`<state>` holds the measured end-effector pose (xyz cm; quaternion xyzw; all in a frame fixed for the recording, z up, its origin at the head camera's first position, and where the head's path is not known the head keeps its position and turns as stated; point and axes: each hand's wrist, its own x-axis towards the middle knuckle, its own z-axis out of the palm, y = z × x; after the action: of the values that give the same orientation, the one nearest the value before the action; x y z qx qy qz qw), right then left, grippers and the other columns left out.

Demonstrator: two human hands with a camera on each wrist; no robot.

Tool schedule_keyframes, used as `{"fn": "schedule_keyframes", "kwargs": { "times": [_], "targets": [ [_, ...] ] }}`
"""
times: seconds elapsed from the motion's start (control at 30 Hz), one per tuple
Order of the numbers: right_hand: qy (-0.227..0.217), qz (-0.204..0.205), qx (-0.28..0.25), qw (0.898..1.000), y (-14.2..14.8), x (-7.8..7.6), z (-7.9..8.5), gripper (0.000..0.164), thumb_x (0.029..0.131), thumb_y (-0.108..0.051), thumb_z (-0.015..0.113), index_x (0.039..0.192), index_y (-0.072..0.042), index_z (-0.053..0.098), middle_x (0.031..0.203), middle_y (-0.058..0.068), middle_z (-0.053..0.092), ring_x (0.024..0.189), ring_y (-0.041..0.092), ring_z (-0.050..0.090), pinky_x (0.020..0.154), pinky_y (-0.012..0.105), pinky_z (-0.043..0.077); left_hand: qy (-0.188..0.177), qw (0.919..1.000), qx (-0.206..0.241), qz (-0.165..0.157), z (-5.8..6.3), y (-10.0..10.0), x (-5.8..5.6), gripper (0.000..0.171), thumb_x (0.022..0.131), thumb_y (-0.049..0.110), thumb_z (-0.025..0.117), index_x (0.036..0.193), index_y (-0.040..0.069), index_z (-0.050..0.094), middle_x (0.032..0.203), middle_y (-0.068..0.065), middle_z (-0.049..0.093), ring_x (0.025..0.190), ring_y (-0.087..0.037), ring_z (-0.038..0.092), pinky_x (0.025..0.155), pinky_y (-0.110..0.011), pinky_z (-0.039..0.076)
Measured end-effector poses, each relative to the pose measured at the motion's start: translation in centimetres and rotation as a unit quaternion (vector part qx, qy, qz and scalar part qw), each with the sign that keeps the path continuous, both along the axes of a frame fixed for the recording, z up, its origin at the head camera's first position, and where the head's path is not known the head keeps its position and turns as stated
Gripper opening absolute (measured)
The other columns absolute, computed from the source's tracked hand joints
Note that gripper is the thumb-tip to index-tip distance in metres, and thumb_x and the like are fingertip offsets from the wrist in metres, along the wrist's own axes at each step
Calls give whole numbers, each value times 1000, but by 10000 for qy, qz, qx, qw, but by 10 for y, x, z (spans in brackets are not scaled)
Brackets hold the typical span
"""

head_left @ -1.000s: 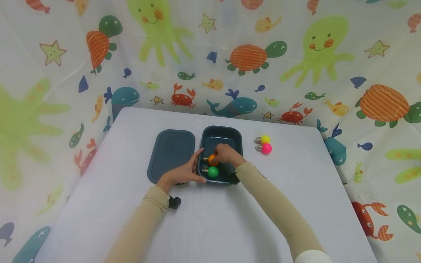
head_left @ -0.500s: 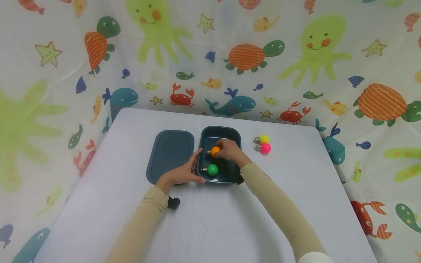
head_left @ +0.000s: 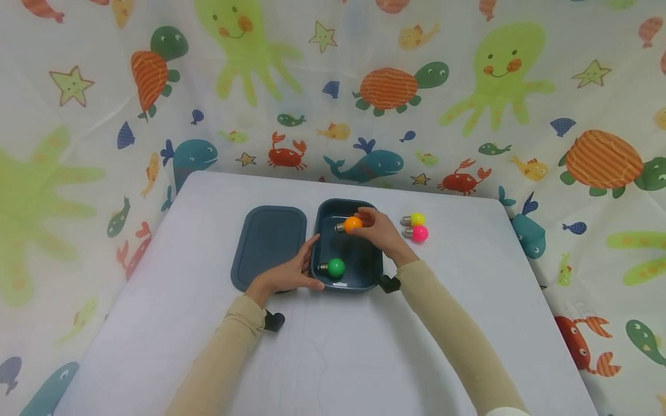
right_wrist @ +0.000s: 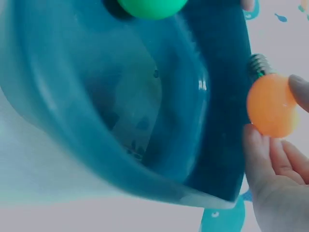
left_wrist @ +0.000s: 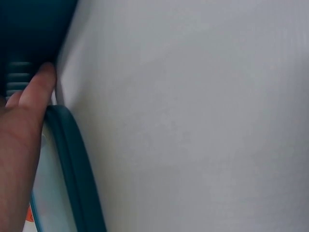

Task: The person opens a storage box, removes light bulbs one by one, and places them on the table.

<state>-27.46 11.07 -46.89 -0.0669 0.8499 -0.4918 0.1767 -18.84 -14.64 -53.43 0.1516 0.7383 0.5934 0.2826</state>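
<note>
An orange light bulb (head_left: 353, 224) with a metal screw base is pinched between the thumb and fingertips of my right hand (head_left: 382, 231), over the far right part of a dark blue-grey box (head_left: 359, 254). The right wrist view shows the orange bulb (right_wrist: 273, 106) held beside the box wall. A green light bulb (head_left: 336, 267) lies on the box floor at the near left. My left hand (head_left: 286, 274) rests against the box's left side, thumb and fingers spread along its wall. In the left wrist view its fingers (left_wrist: 36, 94) lie by the box's outer wall.
The flat dark lid (head_left: 270, 245) lies on the white table just left of the box, partly under the left hand. Right of the box, a yellow bulb (head_left: 417, 219) and a pink bulb (head_left: 420, 233) lie side by side. A patterned curtain (head_left: 312, 86) stands behind the table.
My right hand has lifted the orange bulb from near the green bulb, moving it away from me and rightward within the box outline. The left hand stays at the box.
</note>
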Motion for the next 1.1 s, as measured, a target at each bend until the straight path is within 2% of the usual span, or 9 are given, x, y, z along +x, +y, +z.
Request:
{"fn": "schedule_keyframes", "kwargs": {
  "times": [0.1,0.2,0.33,0.47,0.73,0.97,1.03,1.1],
  "targets": [
    [-169,-325,-659,9972,5,0,-1,71,88,-21,75,149,-11,38,142,8,50,125,26,51,107,38,41,-17,10000,-31,2,0,0,0,120,79,24,84,151,47,-8,163,0,-8,149,-19,8,118,-40,17],
    [-353,-649,-1216,9898,11,0,-2,72,89,-17,73,151,-13,35,143,7,50,126,24,50,110,37,37,-16,10000,-21,-3,1,1,0,120,79,22,84,151,47,-9,163,-1,-8,149,-20,7,118,-41,17],
    [-517,-1044,-1570,9807,21,1,-3,73,91,-20,71,153,-17,32,145,3,48,129,21,47,113,37,32,26,10000,16,-25,1,1,0,120,80,21,83,152,44,-10,163,-3,-9,149,-22,4,119,-44,15],
    [-609,-1386,-1990,9682,32,4,-3,71,94,-20,68,154,-18,29,148,2,45,132,21,45,113,35,33,38,10000,14,-25,0,1,0,120,80,21,83,153,43,-10,163,-4,-11,149,-23,2,118,-45,14],
    [-616,-2069,-2884,9329,58,13,-6,70,96,-13,64,155,-19,27,151,3,41,132,19,44,108,27,37,11,10000,55,-61,2,-2,-3,120,80,20,83,153,44,-9,163,-2,-12,149,-19,-1,119,-43,15],
    [-680,-2542,-3762,8884,86,27,-12,74,94,-7,65,156,-14,24,150,8,34,132,20,42,104,24,41,-20,9998,134,-149,2,-6,-10,121,79,23,84,153,43,-10,163,-1,-14,149,-19,-4,119,-43,14],
    [-714,-2688,-3828,8810,92,29,-14,76,93,-6,66,156,-13,24,150,8,34,131,20,42,102,23,42,-15,9997,154,-177,1,-7,-12,122,79,23,84,153,43,-10,163,-1,-14,149,-20,-5,119,-44,14],
    [-756,-2809,-3794,8783,97,31,-16,76,93,-5,66,156,-14,24,150,8,33,132,19,42,101,22,43,-9,9997,150,-188,1,-8,-14,122,78,24,84,153,43,-10,163,-1,-15,149,-20,-5,119,-44,14]
  ]
}}
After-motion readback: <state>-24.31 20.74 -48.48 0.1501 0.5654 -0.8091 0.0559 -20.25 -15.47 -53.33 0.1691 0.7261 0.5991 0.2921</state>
